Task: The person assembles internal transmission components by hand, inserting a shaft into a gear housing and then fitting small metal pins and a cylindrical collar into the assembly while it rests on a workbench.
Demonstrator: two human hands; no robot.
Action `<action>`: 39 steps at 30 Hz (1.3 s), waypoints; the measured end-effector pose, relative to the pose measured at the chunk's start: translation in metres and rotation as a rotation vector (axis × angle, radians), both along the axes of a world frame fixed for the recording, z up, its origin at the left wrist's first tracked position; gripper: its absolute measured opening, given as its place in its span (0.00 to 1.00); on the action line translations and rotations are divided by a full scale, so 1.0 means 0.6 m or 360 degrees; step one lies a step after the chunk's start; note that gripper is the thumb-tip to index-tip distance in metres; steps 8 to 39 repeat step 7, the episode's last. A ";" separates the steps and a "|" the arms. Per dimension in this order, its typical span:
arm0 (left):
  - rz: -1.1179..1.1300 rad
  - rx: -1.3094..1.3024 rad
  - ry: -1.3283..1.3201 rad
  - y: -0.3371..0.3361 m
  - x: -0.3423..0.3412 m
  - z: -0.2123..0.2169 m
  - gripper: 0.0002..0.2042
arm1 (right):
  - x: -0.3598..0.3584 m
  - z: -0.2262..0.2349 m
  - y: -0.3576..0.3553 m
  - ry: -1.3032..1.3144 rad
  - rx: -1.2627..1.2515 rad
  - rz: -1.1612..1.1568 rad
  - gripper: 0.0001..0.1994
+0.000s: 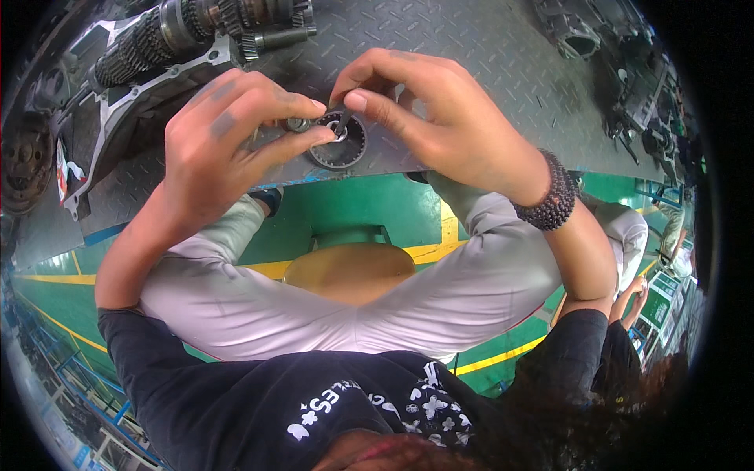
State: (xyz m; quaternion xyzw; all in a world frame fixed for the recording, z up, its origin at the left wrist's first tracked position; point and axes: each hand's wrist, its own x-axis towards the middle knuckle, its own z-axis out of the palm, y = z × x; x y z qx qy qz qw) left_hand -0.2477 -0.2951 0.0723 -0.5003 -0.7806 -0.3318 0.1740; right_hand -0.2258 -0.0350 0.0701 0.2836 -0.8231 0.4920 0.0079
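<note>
At the near edge of the metal bench lies a round metal ring with inner teeth (353, 155). Above its left side, the fingers of my left hand (216, 133) close around a small shiny cylindrical metal part (298, 124). That hand's thumb and fingertip reach to a small bright ring-shaped piece (339, 135) over the toothed ring. From the right, my right hand (448, 114) pinches a small dark narrow piece (343, 122), its lower end at the bright piece. My fingers partly cover these small parts, so their exact kind is unclear.
An open gearbox housing (149, 110) with gear shafts (169, 39) fills the bench's left side. More metal castings (577, 35) and dark parts (648, 110) lie along the right. A wooden stool (349, 271) stands between my legs. Another person's hand (638, 292) shows at far right.
</note>
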 end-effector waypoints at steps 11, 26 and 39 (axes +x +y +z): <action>-0.0011 0.0036 0.0051 -0.002 -0.001 -0.002 0.19 | 0.004 0.021 -0.003 -0.0097 0.0085 -0.0005 0.09; -0.0011 0.0036 0.0051 -0.002 -0.001 -0.002 0.19 | 0.004 0.021 -0.003 -0.0097 0.0085 -0.0005 0.09; -0.0011 0.0036 0.0051 -0.002 -0.001 -0.002 0.19 | 0.004 0.021 -0.003 -0.0097 0.0085 -0.0005 0.09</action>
